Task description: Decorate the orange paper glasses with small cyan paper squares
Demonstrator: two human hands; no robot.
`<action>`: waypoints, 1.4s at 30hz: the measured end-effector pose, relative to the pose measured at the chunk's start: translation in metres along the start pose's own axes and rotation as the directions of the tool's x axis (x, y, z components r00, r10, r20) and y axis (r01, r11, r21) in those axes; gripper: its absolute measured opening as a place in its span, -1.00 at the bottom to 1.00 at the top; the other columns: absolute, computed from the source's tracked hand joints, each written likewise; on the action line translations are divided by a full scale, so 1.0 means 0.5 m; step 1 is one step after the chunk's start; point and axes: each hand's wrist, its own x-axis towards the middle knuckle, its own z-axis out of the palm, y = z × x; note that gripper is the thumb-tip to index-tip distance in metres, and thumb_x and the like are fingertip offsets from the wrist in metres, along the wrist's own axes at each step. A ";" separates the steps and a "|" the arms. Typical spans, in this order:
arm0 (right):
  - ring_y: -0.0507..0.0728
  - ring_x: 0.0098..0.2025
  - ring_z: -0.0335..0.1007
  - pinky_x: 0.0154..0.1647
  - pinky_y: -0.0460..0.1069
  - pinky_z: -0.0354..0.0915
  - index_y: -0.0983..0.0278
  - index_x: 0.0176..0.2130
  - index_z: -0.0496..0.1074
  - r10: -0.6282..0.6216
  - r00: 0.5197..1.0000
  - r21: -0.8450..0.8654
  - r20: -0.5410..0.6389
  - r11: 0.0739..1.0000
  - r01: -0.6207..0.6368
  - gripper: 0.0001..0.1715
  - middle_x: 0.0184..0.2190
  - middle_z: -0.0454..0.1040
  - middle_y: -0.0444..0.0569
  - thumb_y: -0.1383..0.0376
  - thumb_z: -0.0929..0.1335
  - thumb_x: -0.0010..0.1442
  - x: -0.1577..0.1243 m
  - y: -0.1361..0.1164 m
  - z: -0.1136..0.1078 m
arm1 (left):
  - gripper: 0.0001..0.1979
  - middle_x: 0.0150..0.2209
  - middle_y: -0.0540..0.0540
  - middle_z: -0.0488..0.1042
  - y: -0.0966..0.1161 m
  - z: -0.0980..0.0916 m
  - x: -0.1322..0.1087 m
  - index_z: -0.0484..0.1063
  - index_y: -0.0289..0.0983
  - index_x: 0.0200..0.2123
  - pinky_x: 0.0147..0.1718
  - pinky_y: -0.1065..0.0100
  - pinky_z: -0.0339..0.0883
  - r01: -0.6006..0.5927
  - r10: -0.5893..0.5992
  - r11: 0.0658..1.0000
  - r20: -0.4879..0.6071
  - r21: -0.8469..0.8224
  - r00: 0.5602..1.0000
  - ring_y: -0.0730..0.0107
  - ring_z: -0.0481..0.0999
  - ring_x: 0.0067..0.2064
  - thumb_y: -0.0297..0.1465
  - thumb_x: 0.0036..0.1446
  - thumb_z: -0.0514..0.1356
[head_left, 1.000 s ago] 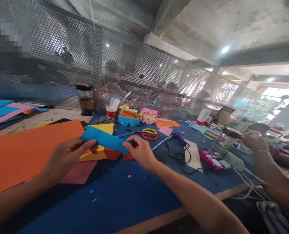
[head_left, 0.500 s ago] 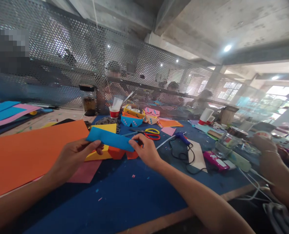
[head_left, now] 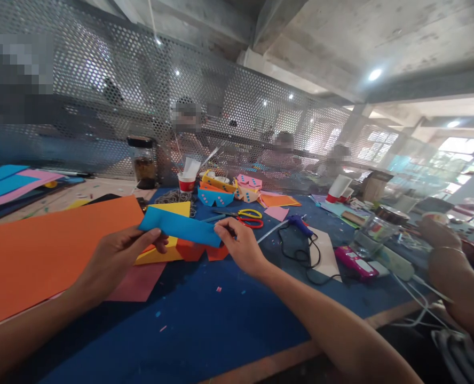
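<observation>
A strip of blue paper (head_left: 181,226) is stretched between my two hands above the table. My left hand (head_left: 128,256) pinches its left end between thumb and fingers. At the right end, my right hand (head_left: 239,242) has thumb and fingertips closed on the strip. Behind and below the strip lie yellow paper (head_left: 179,209) and cut orange-red paper (head_left: 191,250). A large orange sheet (head_left: 53,250) spreads under and beside my left hand, with pink paper (head_left: 141,282) partly beneath it. Scissors with red and yellow handles (head_left: 251,217) rest just beyond my right hand.
Folded paper glasses (head_left: 215,198) and a red-and-white paper cup (head_left: 187,184) stand at the back, near a lidded jar (head_left: 144,165). To the right lie a blue glue gun (head_left: 300,226) with its cord and a magenta device (head_left: 356,262). Another person's arm (head_left: 447,261) reaches in at far right.
The blue strip and both hands have shifted very slightly, and the strip tilts a little less. My grip on both ends is unchanged.
</observation>
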 end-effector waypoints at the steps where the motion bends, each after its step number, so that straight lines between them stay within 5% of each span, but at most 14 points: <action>1: 0.05 -0.30 0.40 -0.25 -0.08 0.29 0.25 -0.23 0.48 0.001 1.000 0.014 -0.002 1.000 -0.001 -0.74 -0.34 0.50 -0.11 0.14 0.32 0.37 0.001 0.000 0.000 | -0.60 -0.33 -0.10 0.70 0.000 0.000 0.000 0.64 -0.14 -0.52 -0.02 0.24 0.47 0.001 -0.001 1.000 -0.002 -0.001 1.000 0.05 0.65 -0.14 0.02 0.12 0.24; 18: 0.06 -0.33 0.40 -0.26 -0.06 0.30 0.24 -0.28 0.44 0.008 1.000 0.058 0.017 0.998 -0.009 -0.71 -0.37 0.48 -0.12 0.09 0.32 0.35 -0.001 -0.009 0.006 | -0.59 -0.34 -0.11 0.68 0.019 -0.007 0.003 0.62 -0.17 -0.49 0.09 0.13 0.38 0.079 -0.080 0.996 -0.024 -0.038 0.997 -0.02 0.61 -0.07 0.04 0.08 0.26; 26: 0.07 -0.33 0.44 -0.24 -0.06 0.30 0.24 -0.34 0.46 0.004 0.987 0.008 0.162 1.000 -0.006 -0.69 -0.41 0.50 -0.14 0.12 0.31 0.36 -0.008 -0.027 0.004 | -0.71 -0.35 -0.06 0.65 -0.010 -0.011 0.018 0.62 -0.21 -0.42 0.12 0.19 0.42 0.156 -0.160 0.909 0.020 -0.388 0.987 0.16 0.62 -0.17 -0.10 0.07 0.39; 34: 0.06 -0.28 0.47 -0.19 -0.06 0.34 0.26 -0.19 0.47 0.049 0.986 0.139 0.162 0.988 -0.072 -0.66 -0.36 0.53 -0.12 0.04 0.34 0.35 -0.005 -0.030 0.000 | -0.70 -0.44 -0.06 0.60 0.007 0.002 0.001 0.60 -0.27 -0.47 -0.23 0.30 0.48 0.212 -0.075 0.898 0.342 -0.384 0.937 0.25 0.57 -0.32 -0.16 0.16 0.35; 39: 0.05 -0.28 0.46 -0.24 -0.07 0.36 0.28 -0.07 0.46 0.099 0.939 0.254 0.328 0.949 -0.189 -0.57 -0.29 0.53 -0.09 -0.01 0.39 0.30 -0.006 -0.037 0.010 | -0.66 -0.49 0.00 0.56 0.021 0.012 -0.019 0.56 -0.28 -0.49 -0.34 0.39 0.36 0.180 0.000 0.937 0.516 -0.300 0.857 0.34 0.50 -0.39 -0.17 0.22 0.30; 42: 0.02 -0.34 0.42 -0.28 -0.09 0.33 0.29 -0.16 0.47 0.077 0.933 0.288 0.351 0.940 -0.185 -0.65 -0.34 0.49 -0.13 0.04 0.41 0.29 -0.012 -0.046 0.020 | -0.68 -0.50 -0.01 0.57 0.013 0.017 -0.022 0.58 -0.26 -0.50 -0.35 0.38 0.37 0.164 0.050 0.940 0.595 -0.300 0.802 0.31 0.52 -0.41 -0.17 0.20 0.31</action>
